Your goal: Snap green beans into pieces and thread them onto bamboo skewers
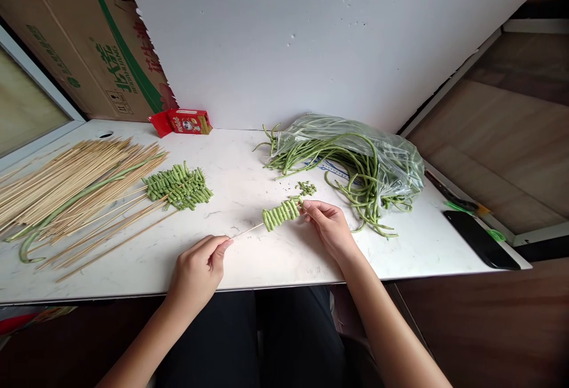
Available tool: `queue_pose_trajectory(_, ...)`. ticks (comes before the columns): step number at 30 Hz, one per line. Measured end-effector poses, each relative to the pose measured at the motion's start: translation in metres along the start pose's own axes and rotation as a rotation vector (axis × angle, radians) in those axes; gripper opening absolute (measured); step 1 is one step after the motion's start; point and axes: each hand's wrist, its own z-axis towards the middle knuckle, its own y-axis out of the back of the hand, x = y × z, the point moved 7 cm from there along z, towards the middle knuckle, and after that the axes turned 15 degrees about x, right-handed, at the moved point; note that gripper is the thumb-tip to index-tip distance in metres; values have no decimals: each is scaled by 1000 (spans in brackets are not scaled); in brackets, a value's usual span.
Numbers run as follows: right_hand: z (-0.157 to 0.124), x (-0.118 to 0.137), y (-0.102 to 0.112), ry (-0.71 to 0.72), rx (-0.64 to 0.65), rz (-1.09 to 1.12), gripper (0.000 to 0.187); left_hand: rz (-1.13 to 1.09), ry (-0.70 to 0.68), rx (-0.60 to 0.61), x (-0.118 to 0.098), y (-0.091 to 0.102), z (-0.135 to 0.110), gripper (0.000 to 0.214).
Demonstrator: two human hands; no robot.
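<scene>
Above the front of the table I hold a bamboo skewer [246,231] between both hands. Short cut pieces of long green bean [281,215] sit side by side along its right part. My left hand [200,262] is closed, with thumb and fingers pinching the bare stick. At the other end, the fingers of my right hand [326,225] are closed around the tip beside the last bean pieces; exactly what lies between them is partly hidden. Just behind it is a small heap of bean scraps [306,188].
Finished bean skewers [180,185] lie stacked at left, beside many bare bamboo sticks [84,169] with a long bean [89,189] across them. Whole long beans [355,160] spill from a plastic bag [391,151]. A red box [191,121], black phone [480,240] and cardboard box [89,50] stand around.
</scene>
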Motion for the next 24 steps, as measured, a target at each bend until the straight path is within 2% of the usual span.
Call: queue_pose_trajectory(24,-3,5,-2,-11,-7,-45,29,11,-5,-16,1,0,0,22)
